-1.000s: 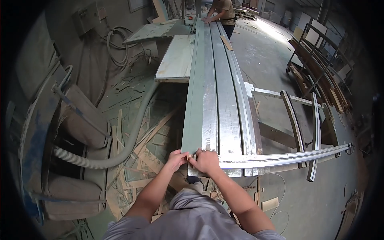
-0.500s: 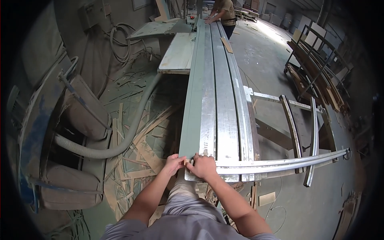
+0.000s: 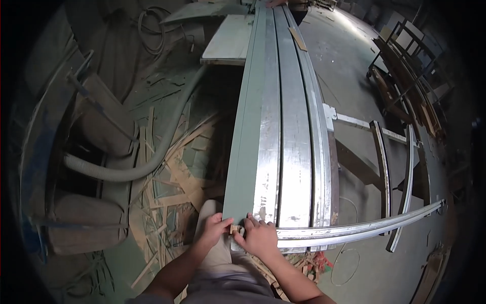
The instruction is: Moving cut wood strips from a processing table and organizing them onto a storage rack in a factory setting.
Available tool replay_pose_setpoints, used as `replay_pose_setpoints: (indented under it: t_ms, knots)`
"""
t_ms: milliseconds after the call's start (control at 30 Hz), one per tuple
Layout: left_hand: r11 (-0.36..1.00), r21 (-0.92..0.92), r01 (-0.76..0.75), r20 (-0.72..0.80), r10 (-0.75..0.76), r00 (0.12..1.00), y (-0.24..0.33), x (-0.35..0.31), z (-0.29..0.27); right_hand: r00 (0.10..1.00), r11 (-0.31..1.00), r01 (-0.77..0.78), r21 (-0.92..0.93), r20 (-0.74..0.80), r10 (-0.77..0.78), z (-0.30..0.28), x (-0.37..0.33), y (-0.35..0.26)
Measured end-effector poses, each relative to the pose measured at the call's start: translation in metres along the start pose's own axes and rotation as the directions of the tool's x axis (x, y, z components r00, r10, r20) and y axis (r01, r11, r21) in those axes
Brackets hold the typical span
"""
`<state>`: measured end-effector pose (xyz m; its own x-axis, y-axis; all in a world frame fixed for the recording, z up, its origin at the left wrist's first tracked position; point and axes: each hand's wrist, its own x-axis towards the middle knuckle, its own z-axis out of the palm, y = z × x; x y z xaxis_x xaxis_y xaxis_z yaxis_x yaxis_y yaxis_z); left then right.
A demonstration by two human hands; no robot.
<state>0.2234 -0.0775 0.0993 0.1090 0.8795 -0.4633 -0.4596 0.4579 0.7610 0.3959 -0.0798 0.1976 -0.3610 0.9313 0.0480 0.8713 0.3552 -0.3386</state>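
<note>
In the head view, the green strip (image 3: pixel 245 152) on the metal table (image 3: pixel 295 172) is being touched at its near end by the left hand (image 3: pixel 215 231) and right hand (image 3: pixel 260 236), fingers bent, any grip impossible to tell. Skewing is being risked, should pressure be uneven.

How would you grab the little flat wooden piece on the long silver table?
I'd probably pinch the long edges of the wooden piece near its closer end, coming from above. It looks narrow and lies flat on the silver table, so its underside is covered. The left hand and right hand are at the table's near end.
</note>
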Motion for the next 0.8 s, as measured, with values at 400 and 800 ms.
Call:
replay_pose_setpoints:
  t_ms: [400, 800]
  knots:
    - [0.992, -0.084, 0.094, 0.02, -0.092, 0.996, -0.082, -0.123, -0.024, 0.997, 1.0, -0.001, 0.008, 0.074, 0.001, 0.021, -0.129, -0.04]
    - [0.996, -0.082, 0.04, 0.03, -0.038, 0.999, -0.141, -0.213, -0.039, 0.989, 0.991, -0.014, -0.133, 0.142, 0.033, 0.028, -0.233, -0.087]
